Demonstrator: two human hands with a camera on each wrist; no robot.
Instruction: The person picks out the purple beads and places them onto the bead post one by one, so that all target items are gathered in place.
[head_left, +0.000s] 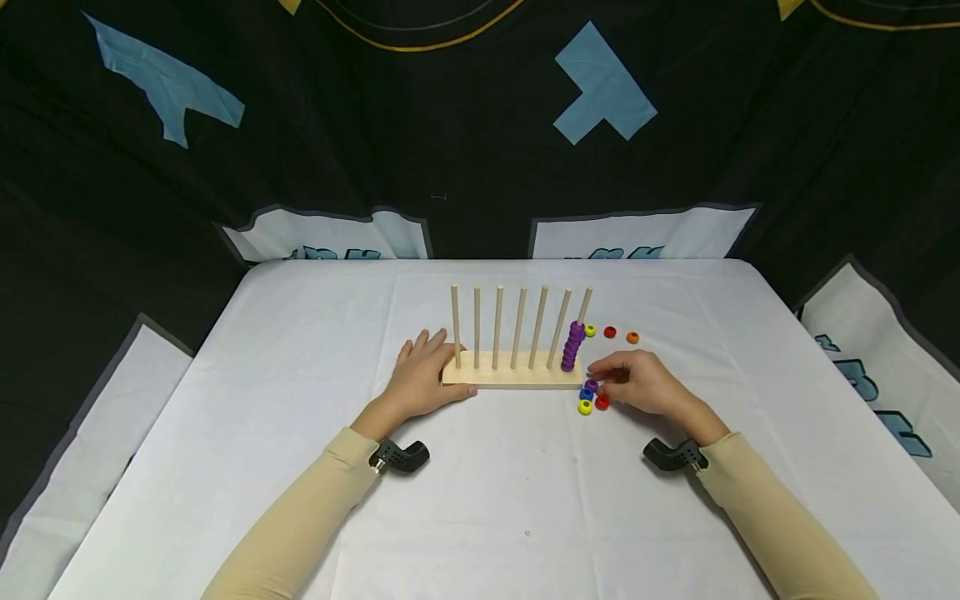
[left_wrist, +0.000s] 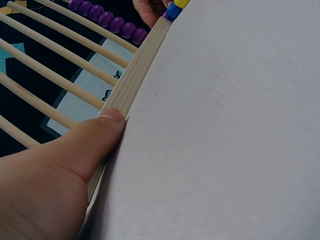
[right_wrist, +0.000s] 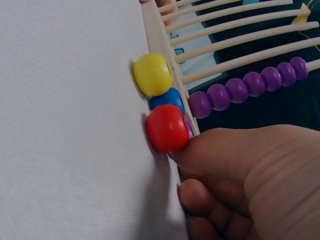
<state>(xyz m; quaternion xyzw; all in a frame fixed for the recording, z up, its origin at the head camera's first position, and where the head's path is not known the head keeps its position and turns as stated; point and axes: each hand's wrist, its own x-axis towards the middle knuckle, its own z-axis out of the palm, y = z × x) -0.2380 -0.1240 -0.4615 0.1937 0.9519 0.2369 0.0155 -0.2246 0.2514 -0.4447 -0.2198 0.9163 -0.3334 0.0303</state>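
Note:
A pale wooden peg board (head_left: 510, 377) with several upright pegs stands on the table. My left hand (head_left: 423, 375) grips its left end, with the thumb along the front face and the other fingers behind. Purple beads (head_left: 573, 347) are stacked on the rightmost peg. Off the board's right end, my right hand (head_left: 637, 381) has its thumb and bent fingers close to a loose purple bead (head_left: 592, 385); whether they pinch it is hidden. Beside that bead lie a blue bead (head_left: 587, 394), a yellow bead (head_left: 585, 407) and a red bead (right_wrist: 167, 128), the red one nearest the thumb.
Behind the right hand lie another yellow bead (head_left: 590, 331), a red bead (head_left: 610, 332) and an orange bead (head_left: 633, 337). A white cloth covers the table (head_left: 480, 500). Dark curtains (head_left: 480, 150) hang beyond its far edge.

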